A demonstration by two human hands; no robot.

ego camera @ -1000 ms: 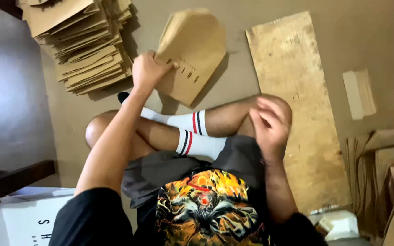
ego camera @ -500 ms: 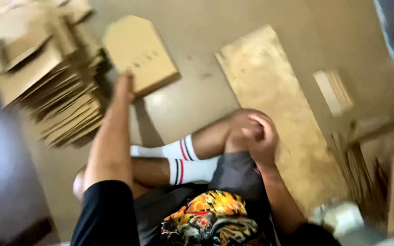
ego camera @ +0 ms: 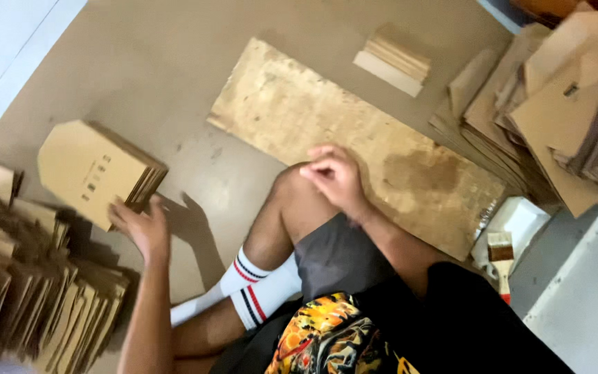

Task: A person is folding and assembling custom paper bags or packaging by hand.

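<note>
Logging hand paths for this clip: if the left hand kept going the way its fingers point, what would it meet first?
The left hand points up-left, and its fingers already touch the stack of flat brown paper bags, so that stack comes first.

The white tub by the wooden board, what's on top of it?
A paintbrush with a pale wooden handle lies across the white tub, beside the wooden board. What the tub holds inside cannot be made out, and the floor beneath it is covered.
</note>
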